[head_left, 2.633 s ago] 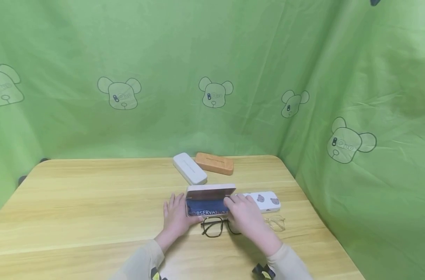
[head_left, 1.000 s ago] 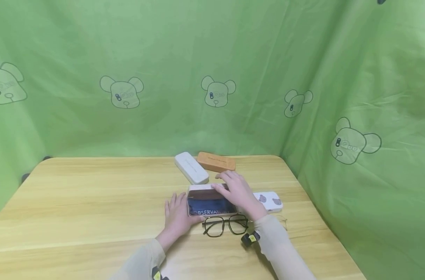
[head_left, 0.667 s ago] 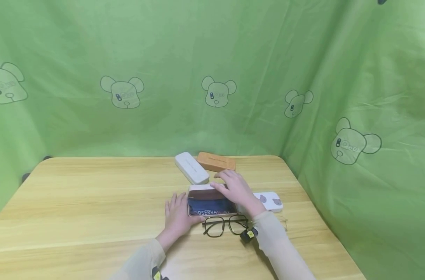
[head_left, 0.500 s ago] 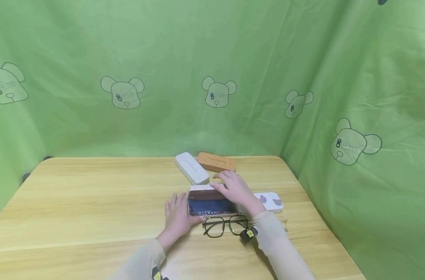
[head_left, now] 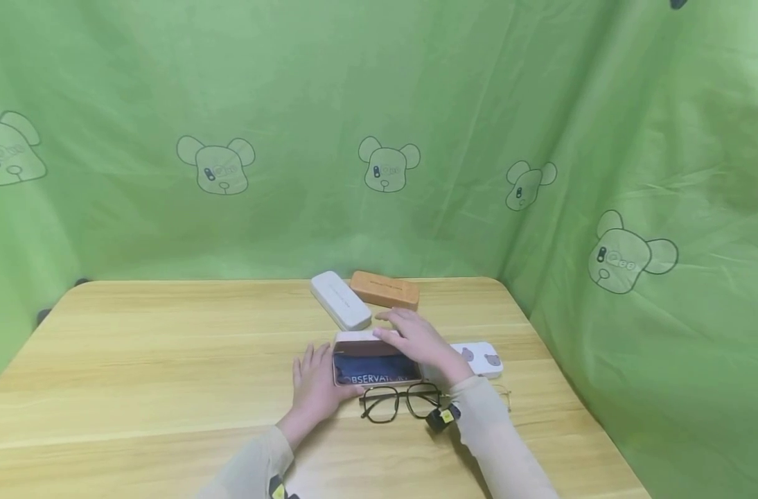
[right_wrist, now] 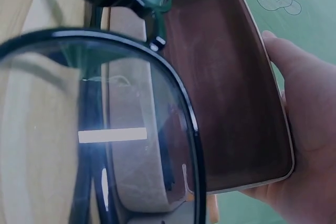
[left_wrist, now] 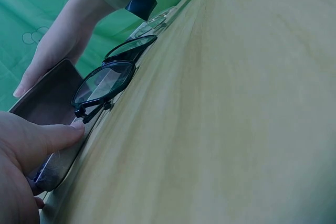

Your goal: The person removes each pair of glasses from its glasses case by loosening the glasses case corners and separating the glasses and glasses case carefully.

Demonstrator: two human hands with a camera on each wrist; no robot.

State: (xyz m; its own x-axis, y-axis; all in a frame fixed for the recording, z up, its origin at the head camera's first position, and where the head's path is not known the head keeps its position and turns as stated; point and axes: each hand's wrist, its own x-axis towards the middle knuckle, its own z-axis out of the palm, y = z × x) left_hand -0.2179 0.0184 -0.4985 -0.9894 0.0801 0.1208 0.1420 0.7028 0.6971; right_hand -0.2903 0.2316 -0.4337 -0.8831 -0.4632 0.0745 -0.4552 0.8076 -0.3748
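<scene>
A glasses case point(head_left: 357, 336) stands with its lid raised at the front middle of the table, a dark blue cloth point(head_left: 369, 367) with white lettering inside. My left hand point(head_left: 316, 388) lies against its left end, fingers stretched out, the thumb on the front edge in the left wrist view. Behind the lid point(right_wrist: 226, 87) is my right hand point(head_left: 419, 343), its thumb at the lid's edge and its other fingers mostly hidden in the right wrist view. Black-framed glasses point(head_left: 404, 395) rest on the table just in front of the case, touched by neither hand.
Farther back lie a white case point(head_left: 341, 301) and an orange-brown case point(head_left: 385, 290). A white case with bear prints point(head_left: 485, 359) sits to the right. Thin gold-framed glasses point(head_left: 510, 398) are partly hidden by the right sleeve. Green cloth point(head_left: 292, 229) surrounds the wooden table point(head_left: 167, 388).
My right hand has moved from the case's right front end up to behind the lid. Very lately the lid has tipped slightly down and forward. The left hand stays in place.
</scene>
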